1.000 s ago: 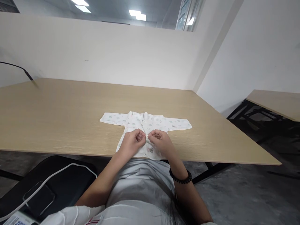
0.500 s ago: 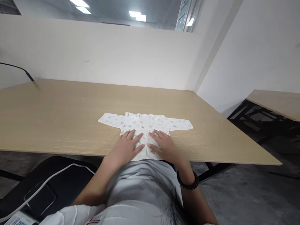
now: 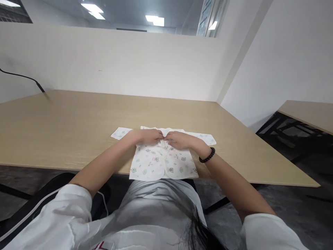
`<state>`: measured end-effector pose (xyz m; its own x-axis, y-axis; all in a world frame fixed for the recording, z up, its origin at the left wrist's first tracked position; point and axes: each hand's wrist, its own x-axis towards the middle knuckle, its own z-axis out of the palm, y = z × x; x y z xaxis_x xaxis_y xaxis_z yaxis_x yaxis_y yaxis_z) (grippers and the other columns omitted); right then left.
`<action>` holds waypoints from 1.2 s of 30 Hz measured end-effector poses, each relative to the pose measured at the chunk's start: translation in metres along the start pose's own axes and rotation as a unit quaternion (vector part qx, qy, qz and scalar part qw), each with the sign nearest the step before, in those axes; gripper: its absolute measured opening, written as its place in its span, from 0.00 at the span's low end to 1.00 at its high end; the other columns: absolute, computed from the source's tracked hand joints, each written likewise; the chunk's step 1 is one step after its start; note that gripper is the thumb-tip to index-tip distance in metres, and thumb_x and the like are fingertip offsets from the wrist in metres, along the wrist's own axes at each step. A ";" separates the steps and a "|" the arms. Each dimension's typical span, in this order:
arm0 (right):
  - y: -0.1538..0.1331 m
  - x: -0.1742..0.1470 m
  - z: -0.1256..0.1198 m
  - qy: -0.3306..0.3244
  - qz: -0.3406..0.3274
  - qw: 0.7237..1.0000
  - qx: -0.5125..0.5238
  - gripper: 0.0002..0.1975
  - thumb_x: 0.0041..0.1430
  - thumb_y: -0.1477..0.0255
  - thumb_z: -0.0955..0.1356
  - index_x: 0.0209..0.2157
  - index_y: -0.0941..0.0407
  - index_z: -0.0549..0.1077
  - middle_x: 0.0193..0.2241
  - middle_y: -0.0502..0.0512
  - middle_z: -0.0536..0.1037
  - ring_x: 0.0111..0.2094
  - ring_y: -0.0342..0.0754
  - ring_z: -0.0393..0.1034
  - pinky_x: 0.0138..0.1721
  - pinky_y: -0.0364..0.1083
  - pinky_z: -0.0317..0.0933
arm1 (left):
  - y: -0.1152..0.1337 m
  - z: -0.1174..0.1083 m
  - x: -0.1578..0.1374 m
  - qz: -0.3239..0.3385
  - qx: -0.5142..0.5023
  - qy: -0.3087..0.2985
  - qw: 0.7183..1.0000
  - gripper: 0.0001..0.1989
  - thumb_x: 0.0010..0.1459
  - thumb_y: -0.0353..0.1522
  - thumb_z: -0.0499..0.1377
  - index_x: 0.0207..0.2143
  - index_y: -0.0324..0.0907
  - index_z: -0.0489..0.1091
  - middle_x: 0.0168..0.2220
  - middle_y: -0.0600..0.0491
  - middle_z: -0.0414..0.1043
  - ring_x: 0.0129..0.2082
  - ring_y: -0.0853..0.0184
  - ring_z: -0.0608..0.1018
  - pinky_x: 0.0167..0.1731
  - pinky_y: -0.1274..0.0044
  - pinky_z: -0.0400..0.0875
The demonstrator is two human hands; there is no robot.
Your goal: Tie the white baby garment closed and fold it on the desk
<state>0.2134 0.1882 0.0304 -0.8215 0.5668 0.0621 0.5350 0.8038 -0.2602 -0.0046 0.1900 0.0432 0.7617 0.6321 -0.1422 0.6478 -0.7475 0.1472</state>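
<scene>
A small white baby shirt (image 3: 156, 165) with green and grey prints lies spread on the table, its sleeves stretched out to both sides. Its lower hem reaches the table's front edge, and the two front panels meet in the middle. At the upper front, just below the neckline, my left hand (image 3: 151, 135) has its fingers bent and pinched on the cloth. My right hand (image 3: 177, 139) is close beside it, fingertips likewise closed on the shirt's front near the centre line. The fingertips of both hands almost touch. My arms cover parts of the sleeves.
The light wooden table (image 3: 85, 114) runs back to a white wall (image 3: 156, 66). A thin black cable (image 3: 24, 77) hangs at the far left. A second table (image 3: 309, 111) stands at the right. Beside my left arm is a black chair with a white cable (image 3: 33, 210).
Both hands have moved up the shirt from its lower panels to just below the neckline. Their spread fingers have drawn together, and the lower front is uncovered.
</scene>
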 end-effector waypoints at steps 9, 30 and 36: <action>0.021 -0.011 0.030 0.064 -0.015 0.997 -0.031 0.19 0.67 0.69 0.61 0.57 0.53 0.69 0.45 0.60 0.72 0.47 0.54 0.67 0.48 0.52 0.62 | -0.033 0.019 -0.018 0.036 -0.105 -0.001 0.994 0.24 0.69 0.36 0.43 0.64 0.43 0.61 0.65 0.47 0.59 0.63 0.61 0.63 0.60 0.73 0.59; 0.023 -0.011 0.035 0.089 -0.014 0.995 -0.048 0.20 0.66 0.73 0.60 0.57 0.51 0.70 0.43 0.59 0.71 0.43 0.52 0.66 0.45 0.50 0.61 | -0.041 0.021 -0.024 0.006 -0.123 -0.015 0.992 0.27 0.67 0.42 0.47 0.66 0.47 0.57 0.70 0.50 0.51 0.69 0.59 0.53 0.64 0.68 0.53; 0.016 -0.010 0.033 0.066 -0.002 0.990 -0.127 0.22 0.67 0.73 0.59 0.60 0.52 0.68 0.41 0.59 0.70 0.40 0.52 0.65 0.42 0.49 0.58 | -0.038 0.017 -0.022 0.003 -0.115 -0.016 0.993 0.25 0.66 0.41 0.48 0.63 0.48 0.63 0.69 0.50 0.53 0.67 0.58 0.56 0.61 0.70 0.58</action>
<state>0.2236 0.1896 -0.0059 -0.8001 0.5685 0.1916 0.5775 0.8163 -0.0103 -0.0461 0.2011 0.0239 0.7676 0.6180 -0.1701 0.6312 -0.6827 0.3682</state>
